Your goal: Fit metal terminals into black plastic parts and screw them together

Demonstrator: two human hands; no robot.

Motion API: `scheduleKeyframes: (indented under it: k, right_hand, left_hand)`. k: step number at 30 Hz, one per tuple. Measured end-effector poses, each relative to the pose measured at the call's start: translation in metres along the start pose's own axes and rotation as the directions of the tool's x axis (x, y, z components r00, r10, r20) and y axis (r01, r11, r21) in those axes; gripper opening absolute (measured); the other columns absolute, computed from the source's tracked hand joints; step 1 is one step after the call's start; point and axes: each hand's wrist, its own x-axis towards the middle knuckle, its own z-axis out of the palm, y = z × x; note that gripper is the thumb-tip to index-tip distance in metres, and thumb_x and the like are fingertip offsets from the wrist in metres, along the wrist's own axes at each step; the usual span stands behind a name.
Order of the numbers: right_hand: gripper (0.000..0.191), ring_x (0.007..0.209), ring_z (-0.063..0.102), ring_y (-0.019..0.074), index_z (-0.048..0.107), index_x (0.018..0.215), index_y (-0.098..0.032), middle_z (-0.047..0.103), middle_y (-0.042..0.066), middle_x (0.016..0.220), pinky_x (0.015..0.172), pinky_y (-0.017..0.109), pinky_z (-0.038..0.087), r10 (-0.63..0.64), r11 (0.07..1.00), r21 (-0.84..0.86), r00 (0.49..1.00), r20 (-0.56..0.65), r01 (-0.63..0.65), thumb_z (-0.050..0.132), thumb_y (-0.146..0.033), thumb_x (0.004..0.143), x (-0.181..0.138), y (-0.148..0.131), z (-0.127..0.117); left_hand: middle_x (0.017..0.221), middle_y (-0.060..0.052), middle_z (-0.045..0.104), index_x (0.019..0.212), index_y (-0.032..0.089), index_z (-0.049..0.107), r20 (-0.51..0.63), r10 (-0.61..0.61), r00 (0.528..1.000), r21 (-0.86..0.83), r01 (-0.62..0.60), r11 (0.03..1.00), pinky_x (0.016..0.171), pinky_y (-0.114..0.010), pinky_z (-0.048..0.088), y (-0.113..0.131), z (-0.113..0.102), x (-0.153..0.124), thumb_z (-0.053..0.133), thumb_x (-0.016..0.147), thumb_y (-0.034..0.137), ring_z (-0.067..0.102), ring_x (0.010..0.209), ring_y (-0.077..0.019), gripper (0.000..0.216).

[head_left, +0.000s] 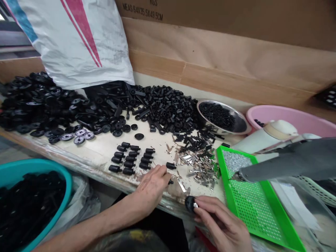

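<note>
My left hand [153, 187] rests knuckles-up at the table's front edge, its fingers curled around a small black cylindrical part [170, 182] beside another such part [170, 166]. My right hand [223, 224] pinches a round black wheel-like part [189, 203] at the table edge. Rows of assembled black cylinders [131, 159] stand just left of my left hand. A pile of small shiny metal strips [199, 164] lies between my hands and the green tray [265, 224].
Heaps of black discs [39, 101] and black tubes [168, 105] cover the back. A steel bowl [240, 120] of black screws, a pink basin [294, 117], a grey power screwdriver [286, 164], a teal tub [34, 168] and a white sack [78, 38] surround the work spot.
</note>
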Motion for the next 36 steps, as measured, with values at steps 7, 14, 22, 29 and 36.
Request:
scheduleKeyframes:
  k: [7,14,22,29,36]
  right_hand:
    - [0.006,0.069,0.067,0.0172,0.074,0.080,-0.021,0.068,0.007,0.087,0.054,0.024,0.061,0.134,0.983,0.141,0.986,-0.095,-0.120,0.068,-0.022,0.078,0.007,-0.004,0.007]
    - [0.007,0.061,0.065,0.0134,0.075,0.081,-0.022,0.067,0.005,0.087,0.052,0.023,0.060,0.197,0.939,0.308,0.972,-0.125,-0.151,0.070,-0.022,0.076,0.024,-0.013,0.020]
    - [0.006,0.060,0.063,0.0117,0.075,0.079,-0.022,0.067,0.004,0.086,0.048,0.019,0.055,0.207,0.928,0.350,0.960,-0.187,-0.131,0.071,-0.021,0.075,0.031,-0.013,0.020]
    - [0.010,0.065,0.061,0.0100,0.074,0.083,-0.025,0.065,0.002,0.093,0.053,0.019,0.054,0.262,0.920,0.348,0.943,-0.203,-0.181,0.073,-0.020,0.074,0.033,-0.013,0.007]
    - [0.007,0.070,0.061,0.0102,0.074,0.082,-0.024,0.064,0.002,0.092,0.053,0.016,0.052,0.281,0.909,0.372,0.935,-0.217,-0.186,0.072,-0.022,0.076,0.036,-0.015,0.015]
  left_hand:
    - [0.085,-0.002,0.061,0.093,0.016,0.066,0.067,-0.123,0.990,-0.751,0.131,0.647,0.062,-0.021,0.040,-0.001,-0.005,0.003,0.062,0.076,0.019,0.053,0.071,-0.0125,0.018]
    - [0.069,-0.003,0.062,0.097,0.011,0.058,0.202,-0.065,0.977,-0.962,0.210,0.172,0.057,-0.025,0.046,0.010,-0.002,-0.007,0.063,0.076,0.018,0.055,0.057,-0.0113,0.022]
    - [0.071,-0.004,0.062,0.096,0.011,0.057,0.141,-0.135,0.981,-0.983,0.155,0.098,0.053,-0.022,0.045,0.014,-0.005,-0.005,0.067,0.076,0.018,0.055,0.058,-0.0104,0.023]
    - [0.090,-0.009,0.065,0.092,0.012,0.056,0.121,-0.054,0.991,-0.991,0.124,0.049,0.062,-0.026,0.048,0.022,-0.013,-0.005,0.066,0.076,0.016,0.062,0.073,-0.0159,0.020]
    - [0.082,-0.006,0.065,0.089,0.012,0.055,0.151,-0.112,0.982,-0.987,0.157,0.042,0.061,-0.025,0.047,0.021,-0.009,-0.005,0.068,0.072,0.012,0.063,0.070,-0.0150,0.021]
